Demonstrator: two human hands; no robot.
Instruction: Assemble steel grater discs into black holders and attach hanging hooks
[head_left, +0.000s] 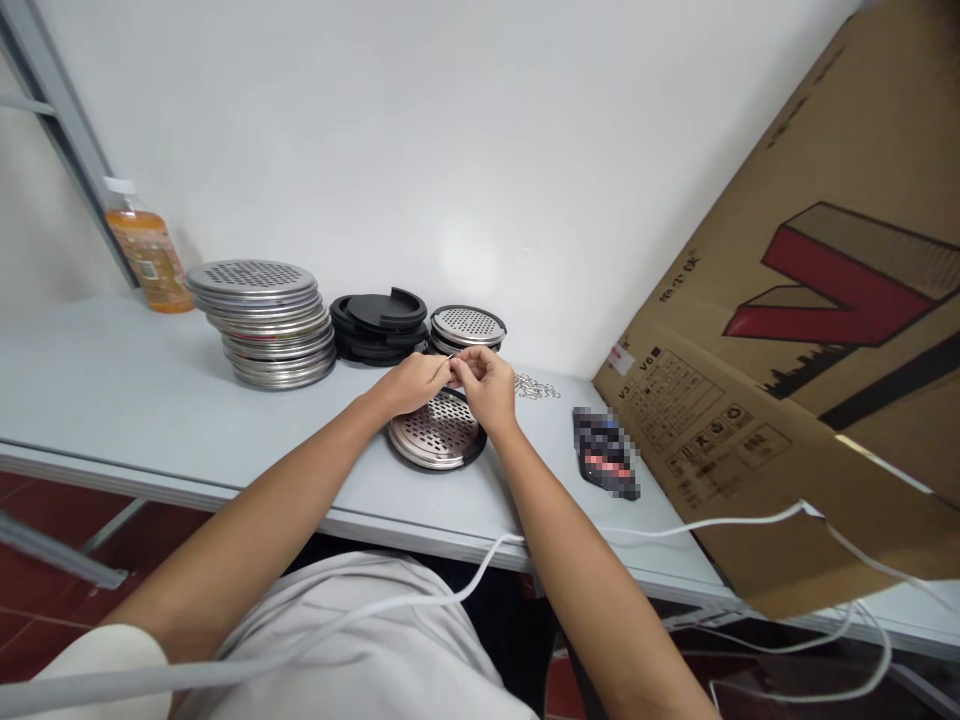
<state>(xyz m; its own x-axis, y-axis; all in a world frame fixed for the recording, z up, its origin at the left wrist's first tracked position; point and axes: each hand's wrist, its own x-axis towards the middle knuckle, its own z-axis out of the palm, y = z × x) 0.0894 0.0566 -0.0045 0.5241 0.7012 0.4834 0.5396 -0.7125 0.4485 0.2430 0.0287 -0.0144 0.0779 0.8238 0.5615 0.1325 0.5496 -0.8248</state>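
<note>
My left hand (417,384) and my right hand (490,390) meet fingertip to fingertip at the far edge of a round perforated metal disc (437,428). Both hands are closed in a pinch. A thin, small piece shows between the fingertips, too small to name. The disc lies on the table, stacked on at least one more layer, with a black rim along its right side. Just right of my right hand lies a loose pile of small metal clips or rings (537,387).
Behind my hands stand a black ring stack (379,312) and a smaller perforated disc stack (469,325). Leftward are a tall metal disc stack (262,320) and an orange bottle (150,250). A blurred dark object (606,452), a white cable (697,524) and a large carton (720,420) sit rightward.
</note>
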